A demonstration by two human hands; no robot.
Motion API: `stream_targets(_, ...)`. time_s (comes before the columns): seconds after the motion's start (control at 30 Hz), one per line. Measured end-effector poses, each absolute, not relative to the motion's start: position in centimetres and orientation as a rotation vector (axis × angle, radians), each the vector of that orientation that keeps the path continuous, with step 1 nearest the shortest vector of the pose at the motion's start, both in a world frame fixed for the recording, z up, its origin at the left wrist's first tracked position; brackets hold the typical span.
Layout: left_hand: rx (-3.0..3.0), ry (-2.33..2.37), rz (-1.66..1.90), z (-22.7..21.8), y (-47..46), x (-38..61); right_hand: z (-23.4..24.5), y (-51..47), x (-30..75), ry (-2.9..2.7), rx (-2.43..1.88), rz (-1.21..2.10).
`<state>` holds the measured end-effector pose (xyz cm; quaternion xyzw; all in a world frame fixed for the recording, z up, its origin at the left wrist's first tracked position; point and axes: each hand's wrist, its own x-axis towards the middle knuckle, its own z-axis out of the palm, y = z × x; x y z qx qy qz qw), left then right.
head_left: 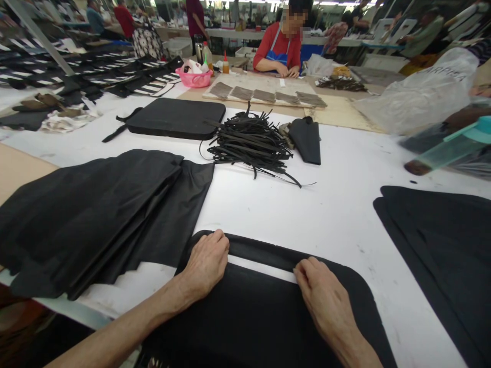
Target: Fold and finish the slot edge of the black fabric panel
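Black panel (261,317) top edge: left hand (207,263), right hand (326,296) clamped; white table (326,204) beyond.

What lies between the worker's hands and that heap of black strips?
Head view: beyond the rim of the black panel under the left hand and right hand, only bare white table reaches the strip heap.

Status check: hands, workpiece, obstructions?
Left hand and right hand both on black rounded-corner panel, at folded top edge. Grip unclear. Black fabric stack beside left hand.
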<state>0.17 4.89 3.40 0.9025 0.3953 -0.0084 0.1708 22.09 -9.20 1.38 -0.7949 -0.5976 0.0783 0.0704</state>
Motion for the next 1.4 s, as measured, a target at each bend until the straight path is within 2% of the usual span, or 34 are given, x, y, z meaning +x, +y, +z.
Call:
stream_targets(0.63, 2.405, 1.326, 0.016, 3.0, 5.0, 0.4, 3.4, -7.9, 22.1, -1.736, -2.609, 0.489)
stream_targets(1.07, 3.038, 0.699, 0.121, 1.6, 2.9, 0.7, 3.7, -7.5, 22.1, -1.671, -2.581, 0.523)
stream_targets(1.4, 3.423, 0.645, 0.048, 1.9, 0.7, 0.4, 4.0, -7.3, 22.1, -1.703, -2.596, 0.496)
